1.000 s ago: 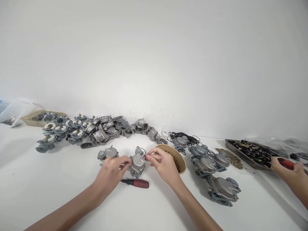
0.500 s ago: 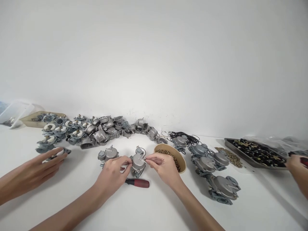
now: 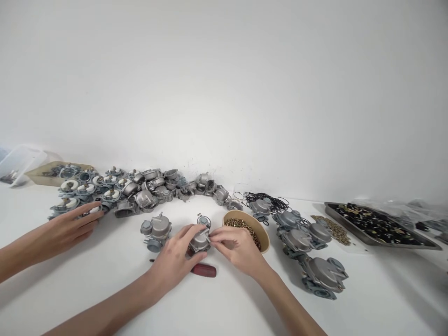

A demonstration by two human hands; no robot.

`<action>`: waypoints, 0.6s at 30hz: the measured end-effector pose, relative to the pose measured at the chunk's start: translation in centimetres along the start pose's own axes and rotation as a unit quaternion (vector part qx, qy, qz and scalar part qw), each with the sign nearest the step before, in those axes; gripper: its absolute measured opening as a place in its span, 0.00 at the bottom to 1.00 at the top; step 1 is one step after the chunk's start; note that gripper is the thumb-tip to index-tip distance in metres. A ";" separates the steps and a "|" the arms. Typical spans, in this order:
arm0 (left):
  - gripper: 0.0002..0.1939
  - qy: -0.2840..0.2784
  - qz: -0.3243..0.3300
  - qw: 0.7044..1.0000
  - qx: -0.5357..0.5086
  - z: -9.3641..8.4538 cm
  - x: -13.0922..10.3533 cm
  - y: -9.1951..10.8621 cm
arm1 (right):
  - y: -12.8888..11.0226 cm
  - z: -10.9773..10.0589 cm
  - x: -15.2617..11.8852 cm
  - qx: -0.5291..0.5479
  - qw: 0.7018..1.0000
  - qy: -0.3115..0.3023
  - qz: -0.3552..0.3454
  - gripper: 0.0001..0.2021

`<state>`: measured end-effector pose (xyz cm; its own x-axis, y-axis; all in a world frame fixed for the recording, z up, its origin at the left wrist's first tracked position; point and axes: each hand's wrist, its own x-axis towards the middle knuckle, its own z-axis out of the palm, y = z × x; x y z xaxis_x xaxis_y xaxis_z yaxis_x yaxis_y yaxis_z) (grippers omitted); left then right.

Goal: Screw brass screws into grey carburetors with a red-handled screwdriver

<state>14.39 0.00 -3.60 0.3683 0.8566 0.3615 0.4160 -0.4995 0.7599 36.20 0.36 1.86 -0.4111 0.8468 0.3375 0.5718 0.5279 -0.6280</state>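
In the middle of the table, my left hand (image 3: 178, 254) is closed around a grey metal carburetor (image 3: 200, 240), fingers over its top and thumb along the near side. My right hand (image 3: 236, 245) pinches thumb and fingertips together at the carburetor's right edge; whatever is between them is too small to make out. Under my left hand lies a screwdriver with a red handle (image 3: 204, 270), its shaft partly covered. Another carburetor (image 3: 157, 231) stands just left of my left hand. A tan bowl (image 3: 265, 228) of small brass-coloured screws sits behind my right hand.
Another person's hand (image 3: 75, 228) reaches in from the left to carburetor bodies with white floats (image 3: 66, 204). Grey bowl covers (image 3: 145, 198) are heaped at the back. Several assembled carburetors (image 3: 320, 273) stand at right, before black rubber rings (image 3: 269, 201) and a dark tray (image 3: 381, 240).
My left hand has moved from a pinch beside the carburetor to a grip over it. My right fingertips now meet its edge. A hand at the far right has left the view.
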 end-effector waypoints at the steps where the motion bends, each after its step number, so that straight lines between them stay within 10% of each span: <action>1: 0.26 0.005 0.008 1.000 -0.001 0.0 0.1 -0.1 | -0.3 -0.3 -0.2 -0.031 0.999 0.003 -0.017 0.10; 10: 0.24 0.023 0.019 0.999 -0.031 -0.9 0.2 0.2 | -2.1 1.5 -1.8 -0.318 0.934 -0.162 -0.024 0.04; 14: 0.24 0.030 0.011 0.999 -0.025 -1.2 0.0 0.4 | -1.9 1.5 -1.6 -0.253 0.948 -0.193 -0.011 0.01; 18: 0.23 0.014 0.015 0.999 -0.025 -1.9 -0.4 0.5 | -3.5 -2.7 -1.3 -0.124 0.976 -0.181 -0.019 0.02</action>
<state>12.88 -0.40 -2.34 0.3569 0.8444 0.3995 0.3621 -0.5193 0.7741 36.67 -2.42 5.55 -0.6329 0.7719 0.0594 0.6872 0.5955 -0.4161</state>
